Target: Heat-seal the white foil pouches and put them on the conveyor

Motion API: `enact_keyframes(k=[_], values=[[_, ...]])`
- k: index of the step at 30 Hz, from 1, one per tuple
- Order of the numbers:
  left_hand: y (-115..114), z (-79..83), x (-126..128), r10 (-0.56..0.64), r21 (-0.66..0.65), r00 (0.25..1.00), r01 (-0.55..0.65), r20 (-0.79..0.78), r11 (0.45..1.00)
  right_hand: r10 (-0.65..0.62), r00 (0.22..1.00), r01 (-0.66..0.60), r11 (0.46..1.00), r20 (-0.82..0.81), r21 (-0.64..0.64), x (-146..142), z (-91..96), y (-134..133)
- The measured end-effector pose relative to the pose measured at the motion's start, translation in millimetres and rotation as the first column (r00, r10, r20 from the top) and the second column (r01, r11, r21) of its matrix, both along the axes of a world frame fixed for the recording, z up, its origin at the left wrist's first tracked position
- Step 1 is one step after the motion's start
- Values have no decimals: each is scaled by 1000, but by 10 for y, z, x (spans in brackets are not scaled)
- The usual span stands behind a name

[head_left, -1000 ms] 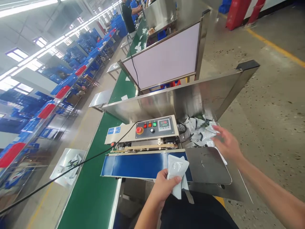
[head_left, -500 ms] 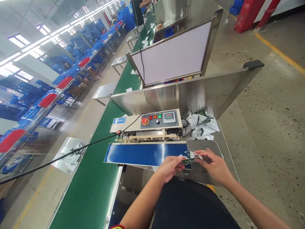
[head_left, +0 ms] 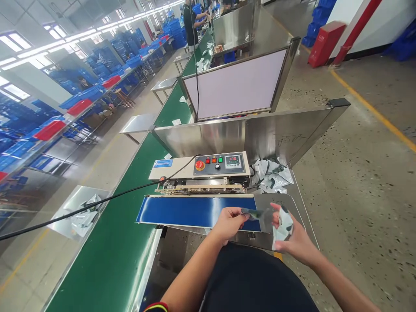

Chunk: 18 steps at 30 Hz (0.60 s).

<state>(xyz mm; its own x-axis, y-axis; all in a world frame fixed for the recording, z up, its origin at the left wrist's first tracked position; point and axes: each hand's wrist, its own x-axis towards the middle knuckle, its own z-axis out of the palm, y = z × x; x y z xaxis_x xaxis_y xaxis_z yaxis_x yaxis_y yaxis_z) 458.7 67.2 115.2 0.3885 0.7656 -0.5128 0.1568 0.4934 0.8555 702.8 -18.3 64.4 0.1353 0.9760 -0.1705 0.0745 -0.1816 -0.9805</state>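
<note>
My left hand (head_left: 229,223) pinches the edge of a thin pouch (head_left: 251,213), held edge-on over the near end of the blue feed belt (head_left: 195,210) of a sealing machine (head_left: 201,170). My right hand (head_left: 294,240) is closed on a white pouch with dark print (head_left: 282,226), just over the steel plate (head_left: 294,203) to the right of the belt. A pile of white pouches (head_left: 271,175) lies behind, at the foot of the steel back panel (head_left: 253,134).
A long green conveyor (head_left: 123,242) runs along the left, crossed by a black cable (head_left: 81,208). A steel tray with pouches (head_left: 79,210) juts out from it. Further stations and a person (head_left: 190,19) stand up the line. Blue and red bins fill racks at left.
My right hand left the pouch pile and came in to meet the left hand; both held one pouch, then the hands parted, each now gripping a pouch.
</note>
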Motion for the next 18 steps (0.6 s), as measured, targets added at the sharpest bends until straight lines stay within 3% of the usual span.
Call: enact_keyframes(k=[3,8,11,15,18], values=[[24,20,-1,-107,55,994,108,-9,993,9,984,-3,1000,180,-30,-176,128,91],[18,-200,41,-2,355,989,56,-150,933,-62,979,83,992,193,-99,-250,66,207],[-7,-412,119,-22,297,996,47,-87,954,-189,970,215,961,155,-172,-230,-67,205],[-25,-648,258,99,288,992,-72,-78,955,-253,967,248,918,22,-308,-144,-133,212],[-19,-796,371,184,268,975,-146,-122,952,-352,936,295,820,-25,-491,-62,-110,290]])
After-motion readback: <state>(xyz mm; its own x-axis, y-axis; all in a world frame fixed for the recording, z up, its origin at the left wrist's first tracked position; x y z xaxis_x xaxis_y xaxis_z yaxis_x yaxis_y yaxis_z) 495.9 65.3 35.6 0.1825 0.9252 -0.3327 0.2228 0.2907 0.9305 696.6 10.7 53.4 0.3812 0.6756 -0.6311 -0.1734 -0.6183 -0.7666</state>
